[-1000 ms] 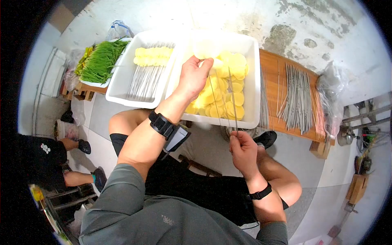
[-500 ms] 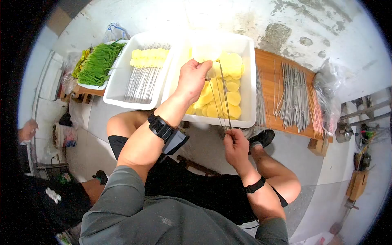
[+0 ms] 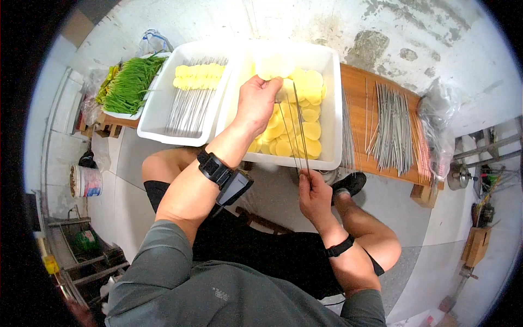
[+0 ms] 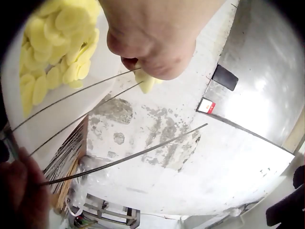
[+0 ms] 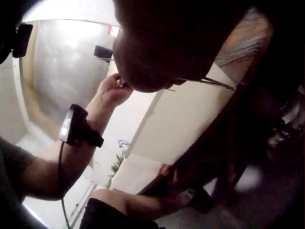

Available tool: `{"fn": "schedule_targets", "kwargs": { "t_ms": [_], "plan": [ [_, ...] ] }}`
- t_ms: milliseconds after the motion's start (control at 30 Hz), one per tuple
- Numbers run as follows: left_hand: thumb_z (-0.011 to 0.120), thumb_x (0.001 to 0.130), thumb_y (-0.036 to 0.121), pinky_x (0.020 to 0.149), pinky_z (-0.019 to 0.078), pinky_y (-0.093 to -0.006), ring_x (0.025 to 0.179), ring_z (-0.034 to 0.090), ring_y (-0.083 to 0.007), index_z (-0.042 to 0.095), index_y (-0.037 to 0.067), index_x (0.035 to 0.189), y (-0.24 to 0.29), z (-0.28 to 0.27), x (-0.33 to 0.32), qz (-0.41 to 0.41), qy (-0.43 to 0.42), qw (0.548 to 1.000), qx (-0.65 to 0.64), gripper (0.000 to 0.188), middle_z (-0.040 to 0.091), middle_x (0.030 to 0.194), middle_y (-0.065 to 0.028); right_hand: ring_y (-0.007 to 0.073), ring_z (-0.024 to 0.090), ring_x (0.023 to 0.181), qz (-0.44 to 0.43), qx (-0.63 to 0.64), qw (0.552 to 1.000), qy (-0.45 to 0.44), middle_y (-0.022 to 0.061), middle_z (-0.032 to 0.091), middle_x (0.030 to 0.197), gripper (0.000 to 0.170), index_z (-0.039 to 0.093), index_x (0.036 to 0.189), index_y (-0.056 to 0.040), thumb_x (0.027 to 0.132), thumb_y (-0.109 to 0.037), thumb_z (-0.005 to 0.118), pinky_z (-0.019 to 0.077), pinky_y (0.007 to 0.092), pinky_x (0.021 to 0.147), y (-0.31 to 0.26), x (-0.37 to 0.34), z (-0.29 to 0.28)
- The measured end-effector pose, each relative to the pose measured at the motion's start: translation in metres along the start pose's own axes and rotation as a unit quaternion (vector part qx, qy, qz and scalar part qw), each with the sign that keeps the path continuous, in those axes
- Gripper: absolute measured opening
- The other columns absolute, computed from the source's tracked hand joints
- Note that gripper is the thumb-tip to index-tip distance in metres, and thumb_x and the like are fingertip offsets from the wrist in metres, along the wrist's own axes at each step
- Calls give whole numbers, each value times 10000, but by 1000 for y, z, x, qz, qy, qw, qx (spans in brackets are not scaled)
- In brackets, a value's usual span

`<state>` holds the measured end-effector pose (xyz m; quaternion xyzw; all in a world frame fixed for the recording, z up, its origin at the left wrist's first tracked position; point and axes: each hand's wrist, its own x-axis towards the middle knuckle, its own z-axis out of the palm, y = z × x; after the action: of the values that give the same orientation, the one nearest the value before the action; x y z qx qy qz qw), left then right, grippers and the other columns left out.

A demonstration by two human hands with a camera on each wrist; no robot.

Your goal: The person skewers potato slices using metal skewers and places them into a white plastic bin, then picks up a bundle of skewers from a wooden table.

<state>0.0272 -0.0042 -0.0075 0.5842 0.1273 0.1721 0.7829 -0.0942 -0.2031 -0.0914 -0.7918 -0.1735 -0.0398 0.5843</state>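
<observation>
In the head view the left hand (image 3: 259, 103) pinches pale yellow slices (image 3: 275, 66) above the right-hand white tub (image 3: 336, 109). The right hand (image 3: 316, 196), lower and to the right, grips several thin metal skewers (image 3: 301, 125) by their lower ends. Two skewers run up to the slices at the left fingers in the left wrist view, while a thicker bundle (image 4: 128, 157) points past them, its tip touching nothing. Loose yellow slices (image 3: 311, 131) lie in the tub beneath. In the right wrist view the right hand (image 5: 162, 43) is dark and hides most of its grip.
A second white tub (image 3: 143, 126) at left holds skewers threaded with yellow slices (image 3: 200, 76). Green vegetables (image 3: 131, 87) lie in a tray beyond it. Bare skewers (image 3: 393, 128) rest on the wooden board (image 3: 354, 82) at right, by a plastic bag (image 3: 440, 106).
The right hand has shifted slightly left and up with the skewers, while the left hand stays near the slices. The other person at the far left has gone mostly out of view.
</observation>
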Motion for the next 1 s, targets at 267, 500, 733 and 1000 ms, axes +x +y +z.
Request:
{"fn": "schedule_targets", "kwargs": {
  "t_ms": [267,500,733,1000],
  "plan": [
    [596,877,96,653,416,-198,721,520,-38,631,-33,1018,4,2,-1,5,-5,1000,-8,195,628,853,9,283,619,596,-5,-4,1000,7,180,609,717,129,597,1019,-34,909,-97,579,483,333,559,4,1,2],
    [591,876,93,677,433,-203,752,552,-51,630,-34,1008,3,1,0,5,-3,1000,-7,187,649,884,-12,307,640,619,10,-17,1000,-4,178,618,720,132,594,1022,-38,903,-92,578,493,343,562,2,0,1],
    [586,883,96,661,447,-215,729,568,-65,627,-40,988,1,-1,1,-4,-9,1000,-18,176,654,859,-30,300,653,639,9,-18,1000,-5,185,629,737,136,597,1027,-35,898,-73,576,502,344,578,4,-2,2],
    [562,897,84,679,457,-235,757,581,-81,635,-29,999,1,-3,-2,-56,-33,998,-20,170,657,889,-34,281,648,643,55,13,998,-21,187,636,759,134,598,1023,-17,906,-76,568,495,320,596,1,-4,2]
  ]
}}
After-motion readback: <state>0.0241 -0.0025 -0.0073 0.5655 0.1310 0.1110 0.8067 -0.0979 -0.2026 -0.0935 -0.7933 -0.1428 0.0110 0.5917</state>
